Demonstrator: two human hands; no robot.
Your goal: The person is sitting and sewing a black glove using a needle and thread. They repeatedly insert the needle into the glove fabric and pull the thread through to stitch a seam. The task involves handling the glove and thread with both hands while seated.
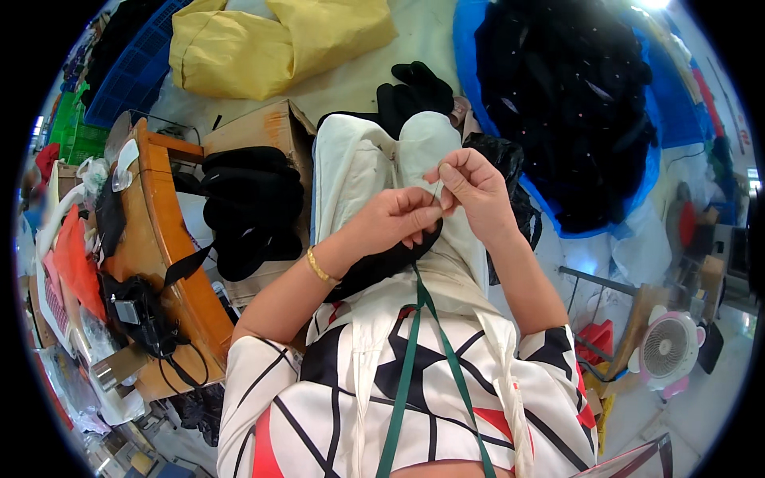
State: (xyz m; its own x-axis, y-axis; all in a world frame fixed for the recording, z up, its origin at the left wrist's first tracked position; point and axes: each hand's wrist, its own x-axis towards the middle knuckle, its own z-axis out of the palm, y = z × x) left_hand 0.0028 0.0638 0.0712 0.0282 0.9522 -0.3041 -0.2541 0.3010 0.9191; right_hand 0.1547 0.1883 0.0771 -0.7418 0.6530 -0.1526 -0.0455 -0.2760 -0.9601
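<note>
Over my lap, my left hand (401, 217) and my right hand (476, 190) meet with fingertips pinched together. A thin, needle-like piece (437, 190) shows between the fingers; it is too fine to tell whether it is a needle or thread. Beneath my left hand a black soft cloth piece (382, 267) rests on my lap, partly covered by the hand and forearm. Light cream cloth (351, 171) covers my knees, and a green lanyard (410, 358) hangs down my front.
On the left, a cardboard box (267, 127) stands behind black padded pieces (251, 199), beside a wooden table (163, 231) with a black bag (139, 315). A blue sack (470, 48) full of black pieces is far right. Yellow sacks (231, 56) lie ahead; a fan (669, 346) stands right.
</note>
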